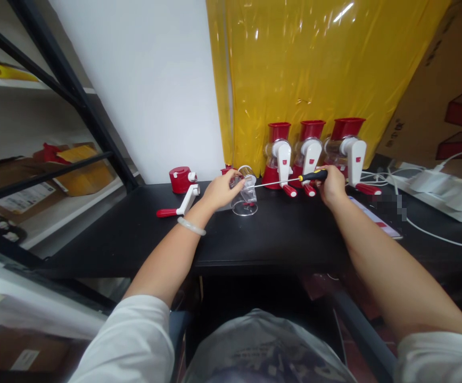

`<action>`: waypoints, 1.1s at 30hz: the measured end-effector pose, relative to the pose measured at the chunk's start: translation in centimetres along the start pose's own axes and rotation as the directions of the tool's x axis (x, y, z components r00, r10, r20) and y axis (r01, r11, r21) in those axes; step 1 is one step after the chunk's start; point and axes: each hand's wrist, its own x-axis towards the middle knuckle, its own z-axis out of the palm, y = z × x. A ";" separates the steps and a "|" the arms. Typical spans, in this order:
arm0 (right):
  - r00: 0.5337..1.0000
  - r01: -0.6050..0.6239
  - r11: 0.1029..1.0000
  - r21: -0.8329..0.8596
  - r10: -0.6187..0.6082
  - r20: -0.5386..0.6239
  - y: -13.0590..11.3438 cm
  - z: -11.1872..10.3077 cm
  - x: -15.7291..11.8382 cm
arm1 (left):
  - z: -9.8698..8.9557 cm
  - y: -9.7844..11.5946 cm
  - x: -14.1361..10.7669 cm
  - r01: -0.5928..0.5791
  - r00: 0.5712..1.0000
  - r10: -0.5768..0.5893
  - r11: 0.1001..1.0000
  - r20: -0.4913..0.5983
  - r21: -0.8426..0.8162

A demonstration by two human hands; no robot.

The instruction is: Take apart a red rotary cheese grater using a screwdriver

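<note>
My left hand [223,190] grips a clear plastic grater body [248,194] that lies tilted on the black table, its round rim facing me. A grater drum with a metal band [247,172] shows at its top. In my right hand [332,185] is a screwdriver [313,175] with a black and yellow handle, held level. Its long shaft reaches left, and the tip is at the grater body; whether it sits in a screw is too small to tell. Left of my left hand are a white crank handle with a red grip [187,201] and a red round part [180,180].
Three red and white rotary graters [279,154] stand at the back before a yellow plastic sheet [295,64]. A phone [378,219] and white chargers with cables [434,183] lie on the right. A shelf with a black frame [71,96] flanks the table [143,242] on the left.
</note>
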 end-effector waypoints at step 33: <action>1.000 -0.007 1.000 0.007 0.007 0.017 0.0 0.1 0.0 | 0.2 -0.2 0.0 -0.011 1.000 0.011 1.000 -0.010 -0.013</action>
